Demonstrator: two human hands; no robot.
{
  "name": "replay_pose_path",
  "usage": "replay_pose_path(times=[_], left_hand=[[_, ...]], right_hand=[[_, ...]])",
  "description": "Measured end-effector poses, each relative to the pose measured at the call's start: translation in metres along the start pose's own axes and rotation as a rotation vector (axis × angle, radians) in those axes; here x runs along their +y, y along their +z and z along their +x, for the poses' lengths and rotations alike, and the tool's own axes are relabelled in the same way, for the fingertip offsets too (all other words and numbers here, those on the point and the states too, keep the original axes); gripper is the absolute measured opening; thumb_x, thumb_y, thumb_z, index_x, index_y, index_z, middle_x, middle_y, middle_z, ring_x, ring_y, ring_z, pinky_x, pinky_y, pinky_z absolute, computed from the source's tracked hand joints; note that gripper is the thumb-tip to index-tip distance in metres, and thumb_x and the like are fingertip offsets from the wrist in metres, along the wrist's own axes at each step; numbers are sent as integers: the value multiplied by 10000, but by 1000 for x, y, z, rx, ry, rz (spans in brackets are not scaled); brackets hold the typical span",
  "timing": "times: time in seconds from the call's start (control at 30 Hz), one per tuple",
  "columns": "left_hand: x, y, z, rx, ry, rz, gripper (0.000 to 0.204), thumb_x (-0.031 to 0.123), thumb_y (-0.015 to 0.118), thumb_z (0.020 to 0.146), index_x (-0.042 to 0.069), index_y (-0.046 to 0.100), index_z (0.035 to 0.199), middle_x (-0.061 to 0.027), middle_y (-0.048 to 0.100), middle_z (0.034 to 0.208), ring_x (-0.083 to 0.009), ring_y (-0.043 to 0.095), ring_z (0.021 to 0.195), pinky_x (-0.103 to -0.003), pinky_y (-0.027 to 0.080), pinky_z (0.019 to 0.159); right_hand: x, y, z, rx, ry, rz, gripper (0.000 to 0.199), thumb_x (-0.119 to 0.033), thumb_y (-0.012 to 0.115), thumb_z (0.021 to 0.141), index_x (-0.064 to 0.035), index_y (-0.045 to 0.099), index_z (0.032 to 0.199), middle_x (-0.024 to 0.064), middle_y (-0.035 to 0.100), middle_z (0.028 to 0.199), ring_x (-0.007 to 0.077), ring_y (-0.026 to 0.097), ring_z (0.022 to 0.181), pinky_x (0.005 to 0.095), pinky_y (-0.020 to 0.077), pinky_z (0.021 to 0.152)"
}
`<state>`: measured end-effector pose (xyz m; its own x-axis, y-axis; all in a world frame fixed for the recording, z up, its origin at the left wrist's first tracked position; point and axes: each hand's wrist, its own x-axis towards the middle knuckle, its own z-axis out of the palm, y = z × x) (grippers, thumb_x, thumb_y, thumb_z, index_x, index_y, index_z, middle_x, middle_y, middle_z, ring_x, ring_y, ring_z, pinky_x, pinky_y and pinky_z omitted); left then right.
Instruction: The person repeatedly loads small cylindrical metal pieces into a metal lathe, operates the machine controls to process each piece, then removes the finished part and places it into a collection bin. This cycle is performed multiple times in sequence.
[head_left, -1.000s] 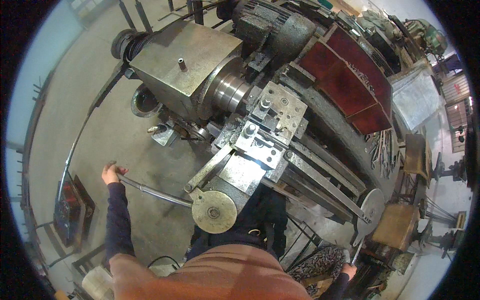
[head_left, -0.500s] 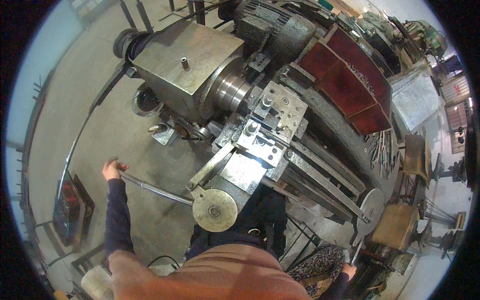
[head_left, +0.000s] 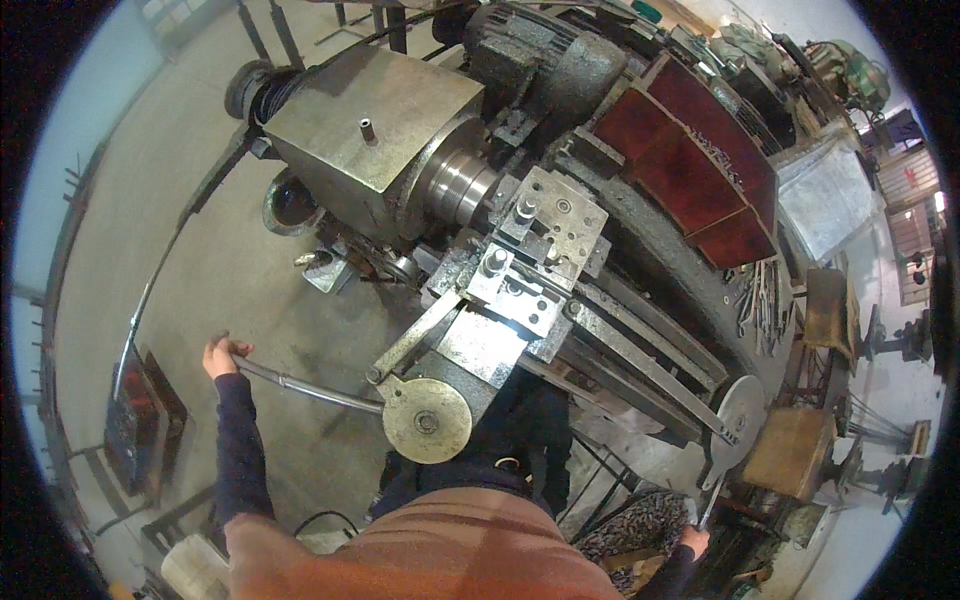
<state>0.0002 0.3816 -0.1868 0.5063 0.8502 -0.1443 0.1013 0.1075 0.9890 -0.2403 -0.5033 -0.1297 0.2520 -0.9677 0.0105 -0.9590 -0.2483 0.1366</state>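
Observation:
My left hand [head_left: 221, 356] is closed round the outer end of a long metal lever [head_left: 315, 388]. This lever runs to a round brass-coloured disc [head_left: 428, 420] at the near end of a small lathe's cross slide. At the lower right my right hand [head_left: 692, 541] grips a shorter metal lever [head_left: 712, 502], which hangs from a grey disc [head_left: 742, 408] at the end of the slide rails. Between them sits the tool block [head_left: 516, 291] with bolts, beside the ribbed spindle nose [head_left: 462, 191]. What the spindle holds is hidden.
A grey headstock box [head_left: 370, 105] and a dark motor [head_left: 545, 60] stand at the back. Red trays [head_left: 690, 160] lie at the right, with wrenches [head_left: 765, 305] near them. Dark metal chips [head_left: 640, 525] fill a container below. A long bent rod [head_left: 150, 280] hangs at the left.
My left hand and its lever have swung slightly down, toward me. My right hand keeps its grip almost in place. The whole view has shifted a little.

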Motion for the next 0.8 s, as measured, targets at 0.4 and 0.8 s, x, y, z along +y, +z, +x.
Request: replay_pose_path(times=[0.4, 0.8], left_hand=[[3, 15, 8, 27, -23, -7, 297, 41, 439, 758, -129, 485, 997, -188, 547, 618, -278, 569, 513, -387, 541, 510], [3, 15, 10, -31, -7, 19, 281, 27, 433, 746, -116, 488, 982, -189, 545, 599, -288, 560, 488, -393, 523, 498]], right_hand=[[0, 6, -4, 47, 46, 41, 349, -211, 591, 669, 28, 578, 924, 239, 611, 934, 415, 568, 876, 452, 444, 768], [-12, -2, -13, 27, 97, 26, 412, -263, 610, 673, -45, 610, 1023, 213, 615, 988, 376, 584, 925, 447, 454, 790]])
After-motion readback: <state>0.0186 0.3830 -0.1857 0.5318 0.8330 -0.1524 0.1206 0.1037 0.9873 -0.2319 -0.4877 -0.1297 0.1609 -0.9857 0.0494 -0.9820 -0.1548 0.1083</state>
